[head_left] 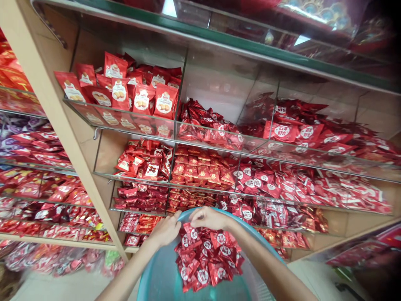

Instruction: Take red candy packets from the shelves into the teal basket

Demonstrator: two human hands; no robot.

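Before glass-fronted shelving [61, 125], a blue tub [161, 276] of red packets [203, 255]: a level rim and light fingertips should serve best.
The shelving pairs pale wood with clear, shiny fronts; the tub is smooth, rounded and plastic-looking. Inside it, the glossy, crimped packets, printed with white discs, heap from near the far rim towards the middle. The right hand [209, 218] bends over the uppermost packets and the left hand [167, 230] curls at that rim, just apart; whether either grips, I cannot tell.
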